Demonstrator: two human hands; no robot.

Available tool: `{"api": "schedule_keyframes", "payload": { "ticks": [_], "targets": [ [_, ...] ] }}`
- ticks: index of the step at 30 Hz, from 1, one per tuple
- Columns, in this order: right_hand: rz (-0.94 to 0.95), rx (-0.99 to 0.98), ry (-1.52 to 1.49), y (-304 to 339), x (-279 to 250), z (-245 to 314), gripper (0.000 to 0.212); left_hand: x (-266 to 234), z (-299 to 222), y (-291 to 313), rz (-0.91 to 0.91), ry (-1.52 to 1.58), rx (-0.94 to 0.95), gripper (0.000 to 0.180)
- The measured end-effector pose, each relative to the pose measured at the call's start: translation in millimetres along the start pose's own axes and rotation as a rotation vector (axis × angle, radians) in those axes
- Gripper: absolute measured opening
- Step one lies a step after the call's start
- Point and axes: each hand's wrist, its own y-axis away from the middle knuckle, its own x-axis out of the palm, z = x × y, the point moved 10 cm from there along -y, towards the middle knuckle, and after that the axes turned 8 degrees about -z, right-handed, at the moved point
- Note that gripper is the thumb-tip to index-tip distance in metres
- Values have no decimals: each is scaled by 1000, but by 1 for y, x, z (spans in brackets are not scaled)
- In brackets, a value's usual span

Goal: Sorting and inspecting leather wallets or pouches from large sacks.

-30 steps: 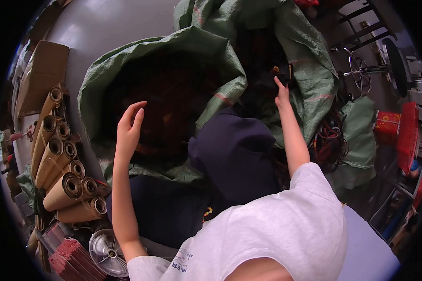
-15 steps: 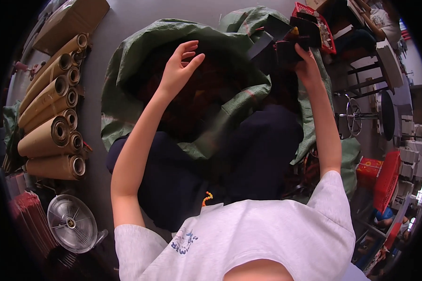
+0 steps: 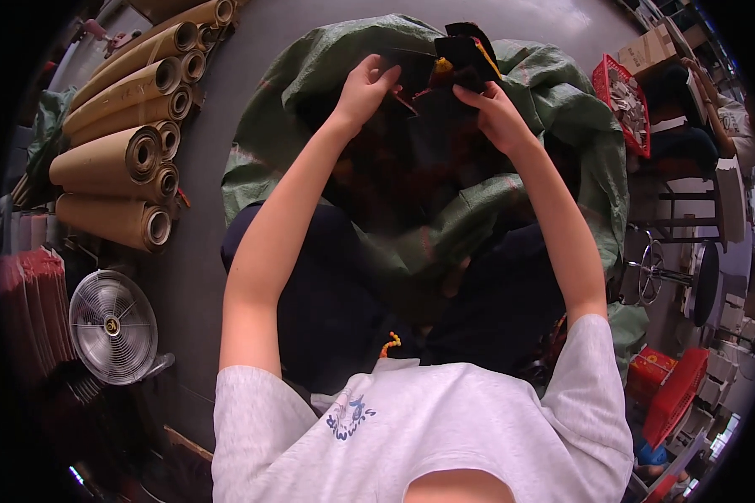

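Both my hands are raised over the mouth of a green woven sack [image 3: 268, 117]. My left hand [image 3: 365, 92] is closed, thumb against fingers, on the edge of a flat black piece [image 3: 409, 59]. My right hand [image 3: 497, 116] grips a bunch of stiff black pieces with yellow and red trim [image 3: 470, 60]; their exact kind is unclear. The bunch meets the left hand's piece at the sack's far side. Dark contents inside the sack show reddish patches, too dim to make out.
Brown rolls [image 3: 147, 155] are stacked at the left, above a metal fan [image 3: 113, 325]. A red basket [image 3: 621, 105] of pale pieces stands at the far right, near another seated person. A round stool [image 3: 706, 283] and a red crate [image 3: 678, 394] are on the right.
My left hand has moved right and closed on a flat black piece. My right hand has come inward with the black bunch. The view has shifted.
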Motion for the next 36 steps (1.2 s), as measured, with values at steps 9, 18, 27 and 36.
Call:
{"api": "schedule_keyframes", "payload": {
  "ticks": [9, 18, 27, 36],
  "targets": [
    [-113, -146, -181, -6, -9, 11, 32, -10, -27, 0, -208, -421, 189, 39],
    [-54, -167, 112, 3, -11, 16, 37, 14, -10, 4, 107, -128, 63, 32],
    [109, -171, 494, 6, -10, 9, 42, 8, -27, 13, 93, -732, 398, 67],
    [238, -17, 701, 34, 26, -9, 47, 33, -21, 44, 384, -105, -147, 51]
  ]
}}
